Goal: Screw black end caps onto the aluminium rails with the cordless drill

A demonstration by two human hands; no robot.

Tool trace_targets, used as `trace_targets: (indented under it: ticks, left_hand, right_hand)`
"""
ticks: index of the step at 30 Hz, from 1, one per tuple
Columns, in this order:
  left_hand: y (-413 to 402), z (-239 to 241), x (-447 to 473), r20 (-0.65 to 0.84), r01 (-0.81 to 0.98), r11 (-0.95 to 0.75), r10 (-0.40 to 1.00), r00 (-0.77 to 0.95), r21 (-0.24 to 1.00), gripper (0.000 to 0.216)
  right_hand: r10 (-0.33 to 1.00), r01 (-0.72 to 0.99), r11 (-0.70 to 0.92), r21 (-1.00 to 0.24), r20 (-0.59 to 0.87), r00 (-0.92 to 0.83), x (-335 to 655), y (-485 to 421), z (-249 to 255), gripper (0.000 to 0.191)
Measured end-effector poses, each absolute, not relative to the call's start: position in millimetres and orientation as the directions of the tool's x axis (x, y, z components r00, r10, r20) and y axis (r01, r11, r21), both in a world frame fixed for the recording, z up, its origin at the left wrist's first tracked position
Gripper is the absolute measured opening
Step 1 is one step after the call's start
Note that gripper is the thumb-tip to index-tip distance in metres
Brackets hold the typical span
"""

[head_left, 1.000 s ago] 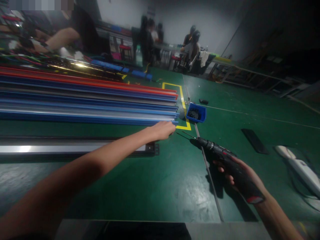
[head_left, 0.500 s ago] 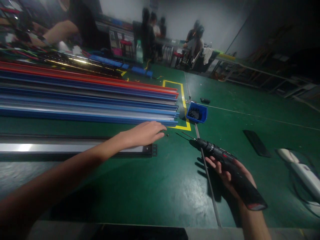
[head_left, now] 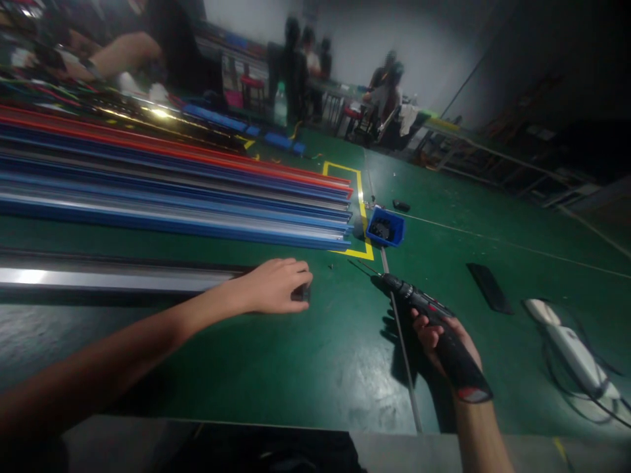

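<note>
My left hand is closed over the right end of a long dark-edged metal profile, its fingers curled around the end cap. Part of that end is hidden beneath the palm. In my right hand is a black cordless drill with a long thin bit, pointing left above the green table. A small screw lies on the table between the bit's tip and my left hand.
Blue and red profiles lie in a row behind. Past their ends stands a blue bin of small black parts, beside yellow tape. To the right are a black flat object and a white power strip. Other people sit farther back.
My left hand has moved down and left from above the profile's end and closed on it. My right hand with the drill has shifted slightly left.
</note>
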State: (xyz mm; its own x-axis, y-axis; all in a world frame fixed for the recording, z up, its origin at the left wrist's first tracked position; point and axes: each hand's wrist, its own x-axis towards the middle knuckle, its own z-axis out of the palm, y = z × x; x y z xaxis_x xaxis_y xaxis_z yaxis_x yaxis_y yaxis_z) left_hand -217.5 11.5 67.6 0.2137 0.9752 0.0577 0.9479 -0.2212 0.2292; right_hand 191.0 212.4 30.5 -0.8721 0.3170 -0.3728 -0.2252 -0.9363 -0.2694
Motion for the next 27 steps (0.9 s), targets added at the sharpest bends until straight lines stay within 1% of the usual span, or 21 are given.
trace_targets:
  ticks: [2,4,10,12,14,17,19,21,24,25,27]
  left_hand:
    - [10.5,66.8,-216.9,0.071,0.950,-0.223,0.974,0.213,0.217,0.026]
    - [9.4,65.1,-216.1,0.093,0.947,-0.229,0.973,0.213,0.225,0.024]
    - [8.5,61.6,-213.2,0.158,0.938,-0.256,0.962,0.223,0.235,0.021]
    - [8.5,61.5,-212.5,0.174,0.933,-0.255,0.961,0.216,0.253,0.021]
    - [8.1,61.3,-212.1,0.192,0.930,-0.253,0.960,0.206,0.266,0.020]
    - [6.9,60.9,-212.2,0.205,0.924,-0.252,0.959,0.198,0.287,0.019]
    - [6.2,60.9,-212.5,0.202,0.923,-0.246,0.960,0.192,0.296,0.019]
    - [6.0,61.0,-212.8,0.192,0.927,-0.232,0.965,0.181,0.295,0.020]
    - [6.6,61.4,-212.9,0.166,0.936,-0.209,0.972,0.166,0.283,0.022]
    - [6.7,61.8,-212.8,0.156,0.940,-0.200,0.974,0.161,0.277,0.023]
    - [6.7,62.9,-212.1,0.132,0.947,-0.183,0.979,0.153,0.263,0.025]
  right_hand:
    - [0.309,-0.256,-0.942,-0.217,-0.268,-0.912,189.0,213.3,27.3,0.048]
    - [0.307,-0.267,-0.941,-0.206,-0.195,-0.932,186.9,211.9,25.5,0.046]
    - [0.300,-0.271,-0.910,-0.313,-0.048,-0.953,166.9,203.1,34.2,0.038]
    - [0.304,-0.300,-0.894,-0.333,0.042,-0.952,150.2,200.5,38.4,0.040]
    - [0.271,-0.307,-0.899,-0.312,0.156,-0.950,130.4,198.9,40.4,0.043]
    - [0.171,-0.248,-0.929,-0.275,0.276,-0.946,103.7,200.0,36.6,0.037]
    - [0.097,-0.179,-0.935,-0.306,0.266,-0.959,92.2,202.4,29.6,0.033]
    - [0.030,-0.102,-0.914,-0.392,0.185,-0.982,86.0,204.6,20.2,0.033]
    - [-0.051,0.017,-0.861,-0.508,0.053,-0.997,83.3,204.1,6.3,0.039]
    - [-0.075,0.054,-0.851,-0.523,0.019,-0.997,83.5,202.8,2.9,0.041]
    - [-0.107,0.097,-0.851,-0.515,-0.010,-0.994,85.4,199.0,-1.3,0.044]
